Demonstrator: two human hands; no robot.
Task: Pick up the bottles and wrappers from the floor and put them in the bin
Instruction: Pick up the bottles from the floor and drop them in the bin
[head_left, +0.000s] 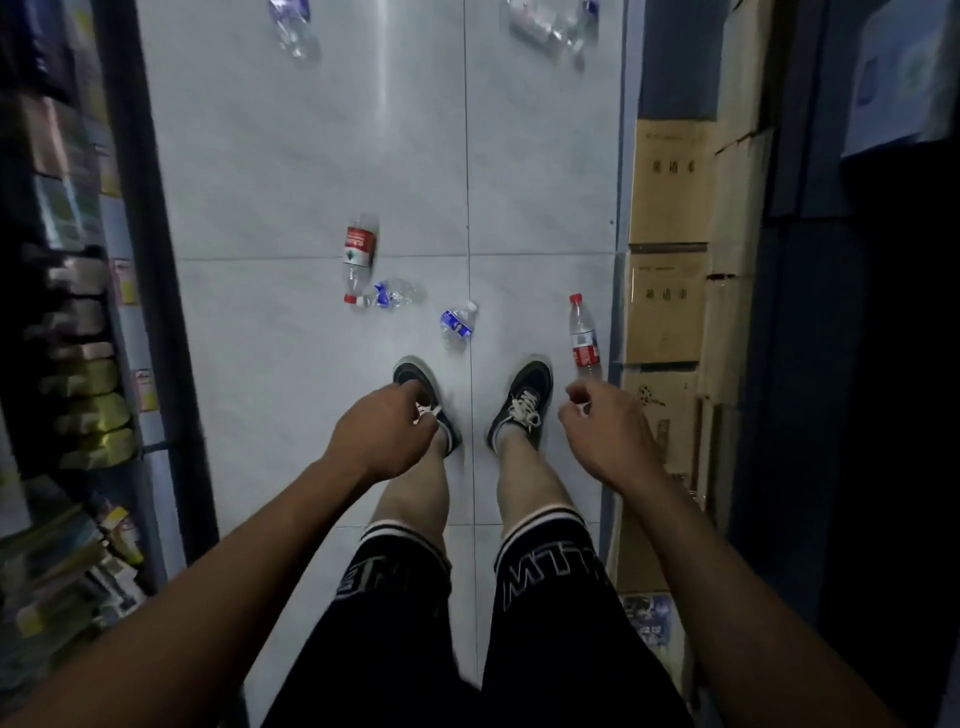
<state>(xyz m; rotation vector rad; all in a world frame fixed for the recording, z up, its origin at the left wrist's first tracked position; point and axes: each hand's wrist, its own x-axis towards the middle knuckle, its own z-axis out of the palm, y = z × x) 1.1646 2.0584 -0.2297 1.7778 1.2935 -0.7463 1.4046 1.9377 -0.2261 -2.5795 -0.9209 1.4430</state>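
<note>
Bottle (584, 336) lengthwise, cap pointing away, both hands loosely curled, empty.

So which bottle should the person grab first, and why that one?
Probably the red-label bottle by the cardboard boxes. It lies on the floor just ahead of the right hand, which hangs above it with loosely curled fingers and holds nothing. The left hand is empty too, but the other bottles lie farther off. So lowering the right hand onto that bottle looks like the shortest move.
</note>
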